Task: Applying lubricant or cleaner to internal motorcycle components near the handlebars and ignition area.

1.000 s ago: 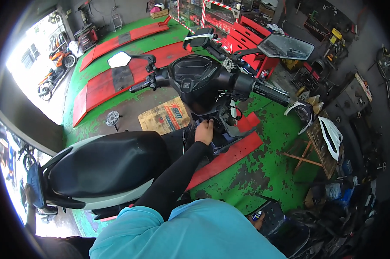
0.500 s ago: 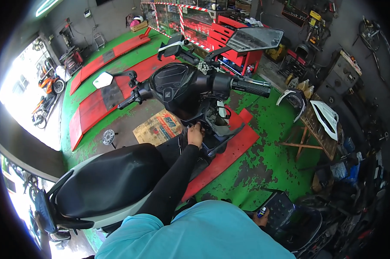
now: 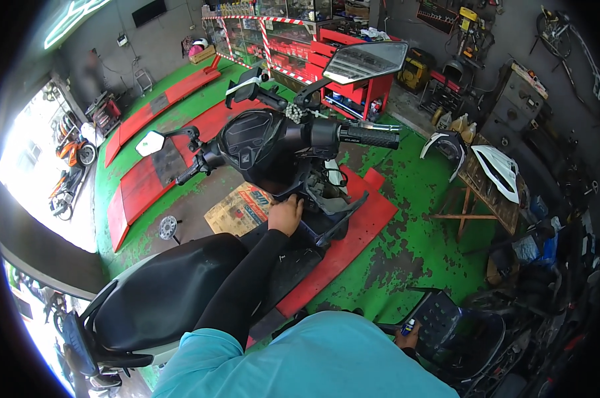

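A black scooter [image 3: 273, 142] stands in front of me on a red ramp [image 3: 353, 232], its front panels partly removed. My left hand [image 3: 286, 213], on a black-sleeved arm, rests on the inner front panel just below the handlebar, fingers curled against the plastic. Whether it grips anything is hidden. My right hand [image 3: 411, 337] is low at my right side, closed around a small spray can [image 3: 409, 326] with a blue body. A black plastic crate [image 3: 449, 325] sits next to that hand.
The black seat [image 3: 160, 292] is at lower left. A flattened cardboard sheet [image 3: 237, 207] lies on the floor under the front. White body panels [image 3: 495, 169] rest on a wooden stand at right. Red tool cabinets [image 3: 353, 86] line the back; more red ramps [image 3: 147, 179] lie left.
The view has shifted, so the scooter sits lower and nearer the centre of the frame. My left hand stays on the front inner panel; the right hand stays low by the crate.
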